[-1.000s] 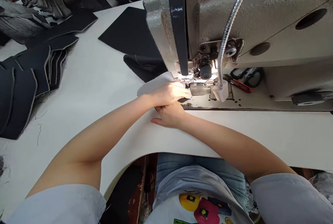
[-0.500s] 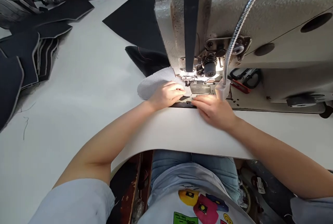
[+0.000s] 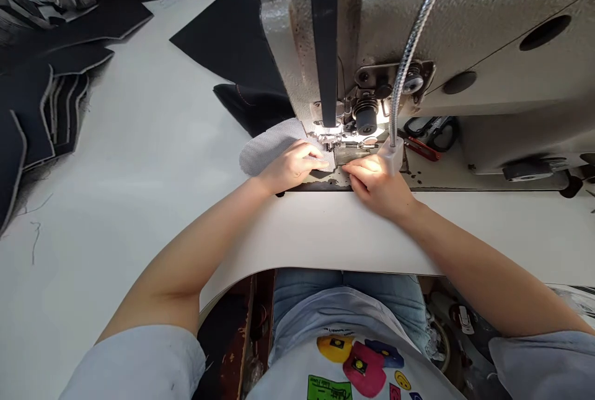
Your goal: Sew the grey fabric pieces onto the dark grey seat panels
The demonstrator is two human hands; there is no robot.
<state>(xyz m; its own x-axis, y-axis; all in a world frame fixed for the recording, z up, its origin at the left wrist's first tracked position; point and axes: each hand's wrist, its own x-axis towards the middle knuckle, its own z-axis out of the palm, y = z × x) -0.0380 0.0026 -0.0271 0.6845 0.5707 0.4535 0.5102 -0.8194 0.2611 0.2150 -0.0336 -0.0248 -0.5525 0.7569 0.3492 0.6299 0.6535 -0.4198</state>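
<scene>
White tabletop (image 3: 134, 158) spreads out on both sides of the hands, with a grey industrial sewing machine (image 3: 483, 40) standing just beyond them and its lit needle area between and slightly forward of the two. Well out to the left of the left hand (image 3: 294, 166) lies a layered group of dark fabric panels (image 3: 28, 105) with pale edges, and nearer the person on that side is a loose thread (image 3: 35, 244).

The left hand rests on the near right part of a light grey mesh piece (image 3: 267, 147), its fingers curled; whether they pinch the edge cannot be told. That piece reaches from beneath the fingers out to the left, its right end beside the presser foot. Just beyond it sits a black piece with a stitched line (image 3: 251, 105), and farther out a flat black panel (image 3: 227, 34).

The right hand (image 3: 379, 184) lies on the machine bed, fingers bent and bunched toward the left hand but apart from it; its grip cannot be told. Directly over its back hangs a whitish lamp head (image 3: 393, 155) on a flexible metal tube (image 3: 411, 37). Beyond and right of this hand are black-handled scissors (image 3: 437, 126) and a red tool (image 3: 423, 149).
</scene>
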